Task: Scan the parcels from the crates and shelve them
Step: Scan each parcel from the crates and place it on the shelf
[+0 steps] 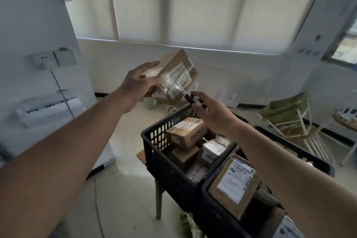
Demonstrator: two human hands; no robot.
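My left hand [138,85] grips a brown cardboard parcel [176,75] by its left end and holds it up at chest height, its white shipping label turned toward me. Just below it my right hand [212,114] holds a small black scanner [194,100], its tip pointing up at the label. Below stand two black plastic crates. The far crate [154,141] holds several taped boxes with labels. The near crate [212,195] holds a flat brown parcel [235,183] with a large white label.
The crates rest on a low table [142,155] with a leg showing. A white pillar with a wall socket [44,59] stands at left. A folding chair [289,116] is at right. Blinds cover the window behind.
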